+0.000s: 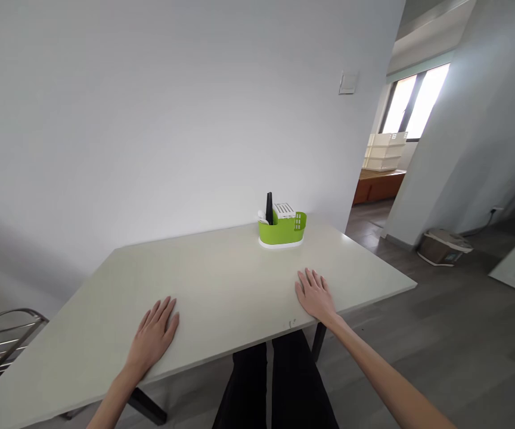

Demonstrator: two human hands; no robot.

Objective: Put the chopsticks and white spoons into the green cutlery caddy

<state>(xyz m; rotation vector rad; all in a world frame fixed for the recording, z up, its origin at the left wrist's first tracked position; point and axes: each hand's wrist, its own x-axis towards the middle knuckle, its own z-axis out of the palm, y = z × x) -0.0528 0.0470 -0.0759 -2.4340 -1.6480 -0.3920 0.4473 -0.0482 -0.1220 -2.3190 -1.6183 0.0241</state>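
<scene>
My left hand (151, 341) lies palm down on the pale table (213, 286), fingers stretched out and holding nothing. Flat near the table's front edge, to the right, rests my right hand (315, 295), its fingers spread and also free of any object. Beyond the right hand, close to the wall, stands a green utensil caddy (282, 232) on a white base. Black chopsticks (269, 208) stand upright in it, with white spoons (263, 217) at its left end. A white slotted piece (284, 210) sits at the caddy's top. Neither hand touches the caddy.
A white wall (195, 119) runs along the table's far side. At the left is a metal rack (7, 339). On the floor to the right sits a brownish bin (443, 247). White stacked crates (383, 152) stand by a window in the room beyond.
</scene>
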